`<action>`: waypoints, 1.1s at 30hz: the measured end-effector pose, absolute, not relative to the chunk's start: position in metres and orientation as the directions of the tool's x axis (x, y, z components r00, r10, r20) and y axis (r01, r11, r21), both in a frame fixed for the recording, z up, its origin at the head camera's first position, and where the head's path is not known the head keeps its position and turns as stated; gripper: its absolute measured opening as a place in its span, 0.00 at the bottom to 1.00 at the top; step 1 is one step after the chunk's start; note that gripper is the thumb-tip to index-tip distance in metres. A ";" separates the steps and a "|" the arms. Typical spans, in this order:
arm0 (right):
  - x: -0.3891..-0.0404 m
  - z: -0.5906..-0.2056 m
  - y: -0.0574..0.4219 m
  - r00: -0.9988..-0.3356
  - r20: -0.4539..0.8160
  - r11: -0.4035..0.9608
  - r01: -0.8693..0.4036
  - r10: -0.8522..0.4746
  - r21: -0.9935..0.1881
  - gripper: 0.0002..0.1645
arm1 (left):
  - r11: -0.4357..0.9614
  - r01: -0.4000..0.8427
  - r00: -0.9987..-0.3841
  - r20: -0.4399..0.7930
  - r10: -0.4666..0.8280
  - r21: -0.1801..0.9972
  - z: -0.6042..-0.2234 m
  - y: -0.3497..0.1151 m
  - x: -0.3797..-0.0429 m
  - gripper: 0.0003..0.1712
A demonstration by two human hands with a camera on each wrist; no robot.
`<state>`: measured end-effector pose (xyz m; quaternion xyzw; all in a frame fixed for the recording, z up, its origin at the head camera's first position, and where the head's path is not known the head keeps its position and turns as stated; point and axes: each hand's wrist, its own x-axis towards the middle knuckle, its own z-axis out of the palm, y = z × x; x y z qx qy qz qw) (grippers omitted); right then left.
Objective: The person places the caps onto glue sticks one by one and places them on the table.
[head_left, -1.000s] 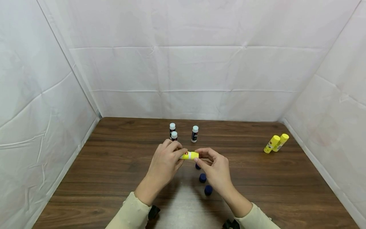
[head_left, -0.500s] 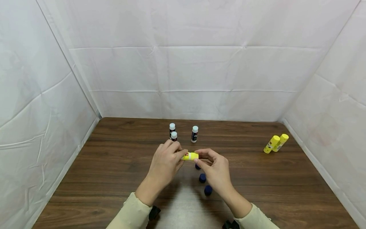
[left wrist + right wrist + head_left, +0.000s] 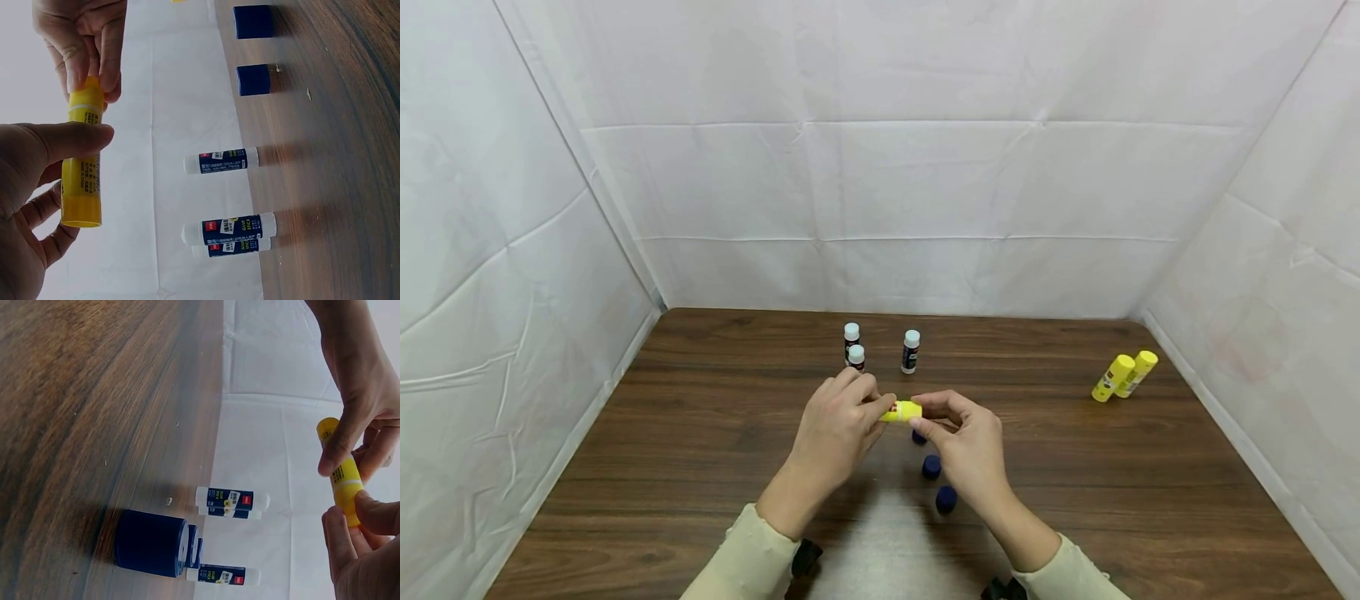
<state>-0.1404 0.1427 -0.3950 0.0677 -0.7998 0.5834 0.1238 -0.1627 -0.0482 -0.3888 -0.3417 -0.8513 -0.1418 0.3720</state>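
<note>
Both hands hold a yellow glue stick (image 3: 902,411) level above the middle of the table. My left hand (image 3: 835,425) grips its body between thumb and fingers; in the left wrist view one end of the yellow tube (image 3: 81,211) sticks out below the thumb. With thumb and fingertips, my right hand (image 3: 967,442) pinches the other end, past a thin white band. That end is partly hidden by the fingers. Under the right hand stand several dark blue caps (image 3: 946,499), one partly covered by that hand.
Behind the hands stand three upright glue sticks (image 3: 911,352) with white tops and dark labels, two of them close together. Two yellow glue sticks (image 3: 1112,378) stand at the right of the wooden table (image 3: 700,467). White sheeting (image 3: 925,183) walls the back and sides.
Both hands and the yellow glue stick have shifted very slightly toward the front of the table. The hold of both hands looks the same, and the other things have not moved.
</note>
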 end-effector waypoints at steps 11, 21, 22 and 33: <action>-0.139 -0.396 0.140 -0.959 0.275 0.291 -0.246 0.062 -0.925 0.10 | 0.698 0.716 -0.442 0.760 0.477 -0.022 -0.395 -0.049 -0.165 0.13; -0.139 -0.396 0.139 -0.961 0.265 0.284 -0.235 0.075 -0.930 0.10 | 0.678 0.735 -0.427 0.759 0.491 -0.024 -0.398 -0.049 -0.168 0.13; -0.139 -0.396 0.139 -0.961 0.265 0.283 -0.235 0.074 -0.930 0.10 | 0.676 0.737 -0.427 0.759 0.491 -0.023 -0.398 -0.049 -0.168 0.13; -0.138 -0.394 0.144 -0.964 0.265 0.255 -0.252 0.019 -0.934 0.11 | 0.642 0.766 -0.453 0.745 0.489 0.044 -0.398 -0.055 -0.170 0.14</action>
